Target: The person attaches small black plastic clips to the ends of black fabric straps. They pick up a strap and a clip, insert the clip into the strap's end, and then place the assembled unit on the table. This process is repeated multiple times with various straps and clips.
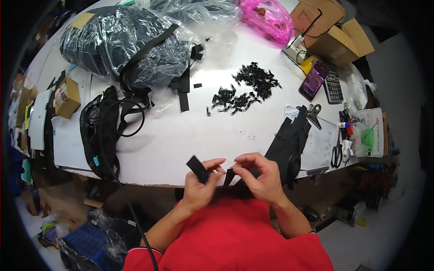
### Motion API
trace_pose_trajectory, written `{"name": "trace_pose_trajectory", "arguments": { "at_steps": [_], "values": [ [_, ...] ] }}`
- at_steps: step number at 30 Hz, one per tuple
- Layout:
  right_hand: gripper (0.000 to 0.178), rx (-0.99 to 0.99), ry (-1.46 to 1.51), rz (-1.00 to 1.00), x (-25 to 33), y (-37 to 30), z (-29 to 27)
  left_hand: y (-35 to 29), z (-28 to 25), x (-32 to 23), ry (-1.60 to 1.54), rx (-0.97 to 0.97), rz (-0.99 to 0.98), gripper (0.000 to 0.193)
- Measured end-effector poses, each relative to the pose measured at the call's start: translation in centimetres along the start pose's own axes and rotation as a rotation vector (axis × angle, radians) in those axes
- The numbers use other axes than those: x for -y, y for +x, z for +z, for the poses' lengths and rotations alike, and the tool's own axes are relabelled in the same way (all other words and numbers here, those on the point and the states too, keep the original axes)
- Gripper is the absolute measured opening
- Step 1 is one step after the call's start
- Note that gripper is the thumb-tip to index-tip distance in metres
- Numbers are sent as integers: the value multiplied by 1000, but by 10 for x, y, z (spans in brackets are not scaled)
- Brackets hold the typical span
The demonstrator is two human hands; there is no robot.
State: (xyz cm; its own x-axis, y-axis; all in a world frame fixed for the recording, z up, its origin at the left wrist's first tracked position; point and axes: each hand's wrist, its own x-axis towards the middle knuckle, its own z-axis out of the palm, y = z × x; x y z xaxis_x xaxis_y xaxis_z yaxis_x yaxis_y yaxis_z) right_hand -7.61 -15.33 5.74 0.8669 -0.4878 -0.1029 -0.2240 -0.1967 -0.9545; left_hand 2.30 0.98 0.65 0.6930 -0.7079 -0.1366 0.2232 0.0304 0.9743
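Observation:
At the table's near edge, my left hand [199, 189] is closed round a black fabric strip [197, 167], one flat end of which sticks up past the thumb. Just to its right, my right hand [262, 177] pinches the tip of a narrow black strip end [229, 176] between thumb and fingers. Whether both ends belong to one strip I cannot tell. A bundle of long black strips [289, 142] lies right beside my right hand and hangs over the edge. Farther back is a loose heap of small black zipper sliders [257, 81] with shiny metal parts.
A large plastic-wrapped black bundle [117, 45] fills the far left, with a black mesh bag [97, 131] nearer. To the right are a phone [313, 80], a calculator [333, 86], scissors [337, 154] and a metal clip [313, 114]. A pink bag [266, 20] and cardboard box [341, 44] stand behind.

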Motion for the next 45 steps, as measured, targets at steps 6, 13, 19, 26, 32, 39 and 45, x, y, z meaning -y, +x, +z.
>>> {"name": "trace_pose_trajectory", "arguments": {
  "at_steps": [6, 13, 19, 26, 32, 39, 45],
  "values": [
    [12, -19, 376, 263, -16, -5, 25, 5, 4, 9, 278, -73, 393, 10],
    [16, 54, 250, 131, -13, 7, 41, 6, -6, 14, 164, -190, 391, 18],
    [16, 91, 615, 465, -32, 11, 52, 9, -16, 20, 574, -212, 591, 15],
    [13, -227, -584, -356, -44, 112, 61, 11, -21, 28, 402, -275, 399, 7],
    [17, -212, -720, -410, -37, 165, 58, -1, -26, 21, 104, -155, 236, 9],
    [24, -246, -632, -264, -30, 231, 6, -1, -25, 19, 124, -113, 254, 9],
    [11, -187, -670, -408, -47, 193, 13, 0, -19, 18, 79, -100, 155, 8]
  ]
}}
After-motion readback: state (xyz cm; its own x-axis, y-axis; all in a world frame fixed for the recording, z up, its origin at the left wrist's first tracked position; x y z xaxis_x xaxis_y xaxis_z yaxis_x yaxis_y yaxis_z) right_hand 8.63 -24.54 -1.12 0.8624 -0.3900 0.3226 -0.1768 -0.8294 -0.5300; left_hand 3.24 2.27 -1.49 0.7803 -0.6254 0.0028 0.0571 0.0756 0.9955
